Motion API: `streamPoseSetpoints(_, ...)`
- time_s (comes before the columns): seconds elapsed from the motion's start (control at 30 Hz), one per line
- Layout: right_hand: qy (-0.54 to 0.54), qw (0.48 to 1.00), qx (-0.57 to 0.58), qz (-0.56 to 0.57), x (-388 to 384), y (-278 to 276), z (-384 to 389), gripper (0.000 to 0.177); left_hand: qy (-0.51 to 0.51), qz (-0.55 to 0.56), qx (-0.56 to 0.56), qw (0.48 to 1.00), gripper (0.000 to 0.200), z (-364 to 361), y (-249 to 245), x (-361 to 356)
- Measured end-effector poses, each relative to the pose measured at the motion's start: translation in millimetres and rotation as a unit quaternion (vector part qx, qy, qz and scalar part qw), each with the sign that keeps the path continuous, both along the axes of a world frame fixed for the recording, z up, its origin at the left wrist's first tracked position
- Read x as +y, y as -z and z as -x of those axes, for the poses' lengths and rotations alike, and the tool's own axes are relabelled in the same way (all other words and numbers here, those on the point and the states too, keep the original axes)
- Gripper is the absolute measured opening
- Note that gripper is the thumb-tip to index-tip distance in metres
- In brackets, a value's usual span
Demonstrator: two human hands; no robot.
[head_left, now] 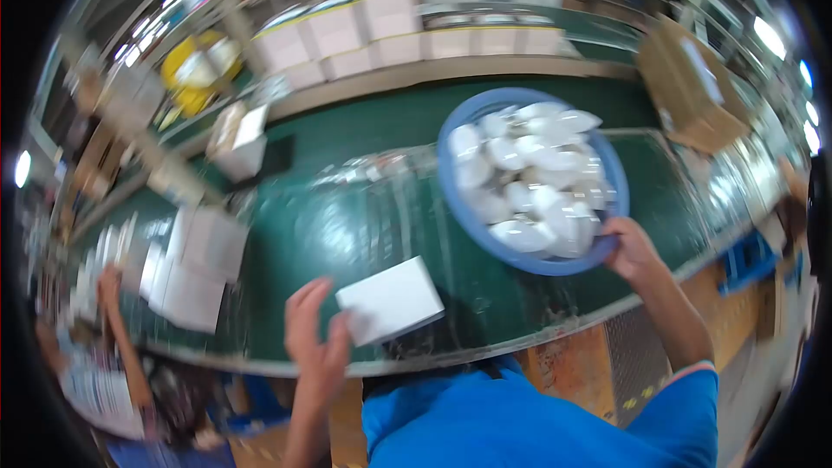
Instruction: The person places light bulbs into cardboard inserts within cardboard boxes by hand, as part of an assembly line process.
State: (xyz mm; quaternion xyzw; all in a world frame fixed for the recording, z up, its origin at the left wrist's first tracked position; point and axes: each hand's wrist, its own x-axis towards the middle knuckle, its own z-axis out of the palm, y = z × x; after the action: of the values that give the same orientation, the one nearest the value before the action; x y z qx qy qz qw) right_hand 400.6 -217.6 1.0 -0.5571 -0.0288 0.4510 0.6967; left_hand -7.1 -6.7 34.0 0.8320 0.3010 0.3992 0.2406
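Observation:
A round blue basin [459, 199] heaped with white light bulbs [529, 156] is over the green work surface. My right hand [631, 250] has its fingers closed on the basin's near right rim. Close in front of me lies a white box [392, 299] with a plain top. My left hand [318, 329] is just left of this box, thumb and fingers apart, holding nothing.
Stacked white boxes [195, 269] stand at the left, with a co-worker's hand [110, 284] beyond them. Pale cartons [373, 30] line the back ledge. At the far right sits a brown cardboard box [693, 87], and a small open carton [238, 143] is at the back left.

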Motion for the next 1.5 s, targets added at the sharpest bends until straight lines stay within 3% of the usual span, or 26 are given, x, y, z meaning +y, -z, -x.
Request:
streamPoseSetpoints(0.03,0.000,0.999,-0.025,-0.022,0.3,-2.3,-7.0,0.005,0.024,-0.003,0.010,1.000,0.045,-16.0,-13.9,-6.0)
streamPoseSetpoints(0.13,-0.006,0.991,-0.132,-0.028,0.5,-21.2,-14.1,0.003,0.154,0.188,-0.078,0.967,0.085,-48.3,-4.9,-17.8)
streamPoseSetpoints(0.17,-0.059,0.990,-0.127,-0.025,2.1,-41.5,-11.0,0.003,0.184,0.221,-0.118,0.950,0.091,-56.7,-6.8,-21.0)
streamPoseSetpoints(0.23,-0.128,0.981,-0.143,-0.035,11.1,-59.1,-15.1,0.045,0.191,0.260,-0.181,0.929,0.102,-62.9,-8.6,-26.1)
streamPoseSetpoints(0.33,-0.255,0.956,-0.135,-0.056,42.5,-86.9,4.4,0.054,0.167,0.277,-0.273,0.906,0.106,-48.5,-22.4,-38.6)
streamPoseSetpoints(0.4,-0.299,0.937,-0.165,-0.073,71.5,-91.8,25.5,0.056,0.169,0.263,-0.393,0.865,0.107,-27.2,-23.6,-42.0)
streamPoseSetpoints(0.5,-0.370,0.908,-0.170,-0.096,126.1,-93.9,78.1,0.065,0.057,0.246,-0.369,0.894,0.106,25.6,-28.9,-50.2)
streamPoseSetpoints(0.63,-0.492,0.857,-0.139,-0.063,174.3,-99.4,170.4,0.072,-0.034,0.289,-0.420,0.860,0.104,90.3,-29.9,-79.1)
streamPoseSetpoints(0.7,-0.526,0.835,-0.154,-0.051,192.4,-99.3,224.7,0.074,-0.081,0.263,-0.418,0.866,0.104,122.7,-22.6,-83.0)
streamPoseSetpoints(0.83,-0.549,0.816,-0.174,-0.043,223.8,-95.3,294.5,0.079,-0.118,0.261,-0.434,0.854,0.106,176.2,-1.7,-81.2)
streamPoseSetpoints(0.9,-0.564,0.805,-0.179,-0.049,246.2,-94.3,328.4,0.080,-0.140,0.285,-0.448,0.836,0.093,200.6,20.5,-75.8)
streamPoseSetpoints(1.03,-0.573,0.796,-0.190,-0.048,275.5,-102.5,396.6,0.079,-0.194,0.275,-0.491,0.803,0.089,238.8,33.1,-79.7)
streamPoseSetpoints(1.13,-0.658,0.722,-0.211,0.032,299.9,-103.1,453.3,0.082,-0.239,0.227,-0.537,0.777,0.089,278.8,42.0,-99.1)
streamPoseSetpoints(1.23,-0.750,0.645,-0.146,-0.010,303.5,-91.6,532.2,0.083,-0.332,0.152,-0.531,0.765,0.090,330.6,30.5,-134.0)
streamPoseSetpoints(1.37,-0.812,0.562,-0.148,-0.042,284.0,-72.6,646.5,0.081,-0.449,0.236,-0.555,0.659,0.081,380.6,30.3,-202.0)
streamPoseSetpoints(1.43,-0.807,0.572,-0.130,-0.067,261.4,-60.6,704.4,0.063,-0.524,0.220,-0.565,0.598,0.075,398.4,27.9,-231.6)
streamPoseSetpoints(1.5,-0.877,0.468,-0.105,0.019,256.5,-58.3,748.9,0.062,-0.575,0.224,-0.568,0.544,0.083,413.4,27.8,-259.2)
